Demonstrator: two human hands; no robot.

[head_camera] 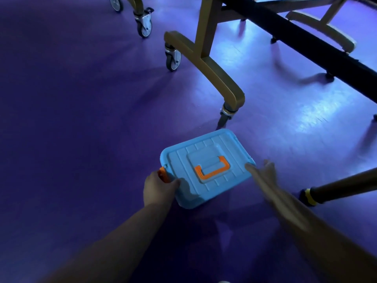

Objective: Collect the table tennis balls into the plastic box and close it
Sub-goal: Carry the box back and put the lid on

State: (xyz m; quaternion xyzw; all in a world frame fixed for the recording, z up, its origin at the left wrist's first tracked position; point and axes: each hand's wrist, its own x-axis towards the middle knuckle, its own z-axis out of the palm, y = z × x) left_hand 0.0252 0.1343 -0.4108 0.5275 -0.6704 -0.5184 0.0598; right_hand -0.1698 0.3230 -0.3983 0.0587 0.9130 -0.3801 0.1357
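A light blue rectangular plastic box (206, 168) sits on the purple floor (81, 119), low in the middle of the head view, just in front of you and turned at an angle. Its ribbed blue lid (183, 158) lies flat over the top. An orange U-shaped carry handle (212, 170) is folded down into a recess at the lid's centre. An orange side latch (163, 174) sticks out at the box's left end.

Your left hand (158, 190) grips that left end, fingers curled over the latch and thumb on the lid's near edge. Your right hand (265, 170) is at the box's right end, blurred by motion; you cannot tell how its fingers lie.

Beyond the box stands a gold metal table leg (206, 64) on grey caster wheels (172, 60).
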